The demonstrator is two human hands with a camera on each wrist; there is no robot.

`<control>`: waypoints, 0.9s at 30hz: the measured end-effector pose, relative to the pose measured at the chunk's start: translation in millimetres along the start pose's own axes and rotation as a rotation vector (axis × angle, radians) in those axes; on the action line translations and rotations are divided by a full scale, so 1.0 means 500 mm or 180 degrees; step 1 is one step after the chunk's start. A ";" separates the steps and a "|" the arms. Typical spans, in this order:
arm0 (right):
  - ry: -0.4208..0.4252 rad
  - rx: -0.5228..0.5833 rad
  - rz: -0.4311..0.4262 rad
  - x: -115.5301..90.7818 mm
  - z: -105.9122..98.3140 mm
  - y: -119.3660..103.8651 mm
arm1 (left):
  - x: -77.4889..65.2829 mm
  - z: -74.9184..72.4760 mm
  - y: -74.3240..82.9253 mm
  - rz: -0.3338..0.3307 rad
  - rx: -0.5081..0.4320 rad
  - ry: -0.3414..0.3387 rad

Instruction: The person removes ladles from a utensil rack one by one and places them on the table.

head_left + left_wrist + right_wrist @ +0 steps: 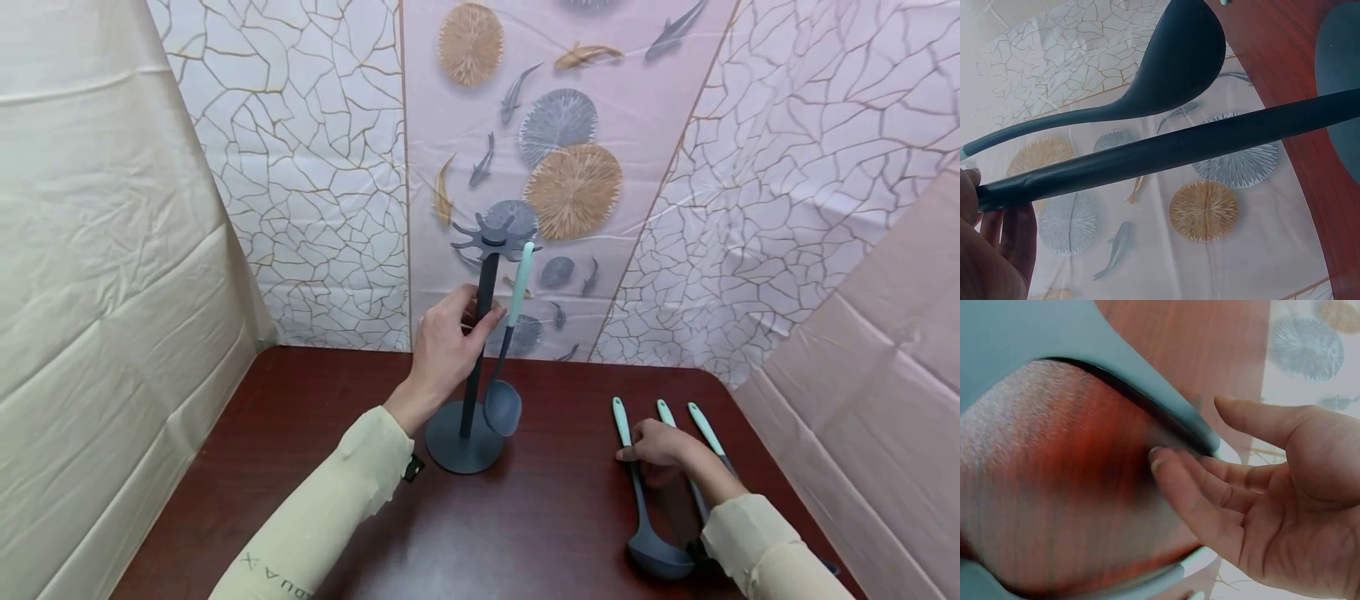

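My left hand (450, 337) grips the dark pole of a utensil stand (471, 392), which has a round base and a ring of hooks on top. A ladle (502, 408) with a mint handle hangs from the stand's right side, its bowl low near the base. In the left wrist view the ladle's bowl (1182, 56) shows beside the pole. Over at the right, my right hand (656, 450) reaches to the mint handle of a dark grey utensil (660, 557) lying on the table. Its thumb stands apart from the fingers (1179, 487), which are right at the handle.
Two more utensils with mint handles, one in the middle (666, 412) and one at the right (705, 425), lie beside the right hand, partly hidden by the arm. Patterned cloth (322, 167) hangs behind the dark red table (315, 433) and cream cloth hangs at its left.
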State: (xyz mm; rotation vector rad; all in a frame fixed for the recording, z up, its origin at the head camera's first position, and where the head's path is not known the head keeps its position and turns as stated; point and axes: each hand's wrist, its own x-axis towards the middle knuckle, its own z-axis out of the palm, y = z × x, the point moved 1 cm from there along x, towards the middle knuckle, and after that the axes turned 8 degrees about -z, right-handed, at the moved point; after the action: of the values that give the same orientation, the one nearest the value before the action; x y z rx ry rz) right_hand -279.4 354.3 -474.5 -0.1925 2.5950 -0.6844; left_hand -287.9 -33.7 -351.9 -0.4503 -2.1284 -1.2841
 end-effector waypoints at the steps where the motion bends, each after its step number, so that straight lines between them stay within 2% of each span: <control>1: -0.0014 0.0112 0.0030 -0.004 -0.003 -0.001 | 0.000 0.000 0.000 -0.0007 0.0001 0.0001; 6: 0.0022 0.0252 -0.0011 -0.027 -0.035 -0.017 | -0.001 0.001 0.000 -0.0036 -0.0004 -0.0020; 9: 0.0164 0.0084 -0.0145 -0.043 -0.065 -0.036 | -0.001 0.002 0.000 -0.0025 -0.0013 -0.0032; 12: 0.0374 -0.0191 -0.0368 -0.056 -0.093 -0.059 | -0.001 0.004 0.000 -0.0027 -0.0030 -0.0027; 16: 0.0729 -0.0504 -0.0520 -0.068 -0.114 -0.093 | -0.001 0.006 0.000 -0.0045 -0.0043 -0.0015; 27: 0.1639 -0.0597 -0.0760 -0.098 -0.120 -0.179 | -0.003 0.008 0.004 -0.0062 -0.0021 -0.0001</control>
State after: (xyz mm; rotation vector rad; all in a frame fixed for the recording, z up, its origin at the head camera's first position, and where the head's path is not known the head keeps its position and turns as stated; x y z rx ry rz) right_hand -261.0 314.8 -364.4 -0.4412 3.1697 -0.6343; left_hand -287.1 -29.1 -353.0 -0.4337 -2.1342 -1.3023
